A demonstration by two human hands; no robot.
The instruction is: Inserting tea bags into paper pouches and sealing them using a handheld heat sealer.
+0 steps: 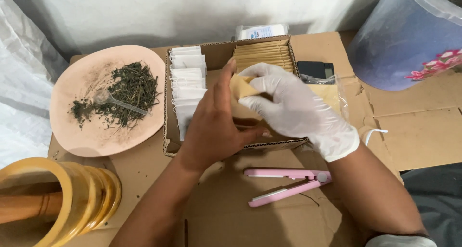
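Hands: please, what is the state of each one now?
Left hand: bare, closed on the tan paper envelope.
Right hand: in a white glove, pinching the same envelope's top.

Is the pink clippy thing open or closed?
Open: the pink sealer's two arms spread apart at the left end, joined only at the right hinge.

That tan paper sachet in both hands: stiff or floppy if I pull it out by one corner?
Probably floppy and very light: the tan sachet already bends where the gloved right hand pinches its top. It looks thin, so it may crease or tear. The bare left hand supports its side, and the glove may slip on the paper.
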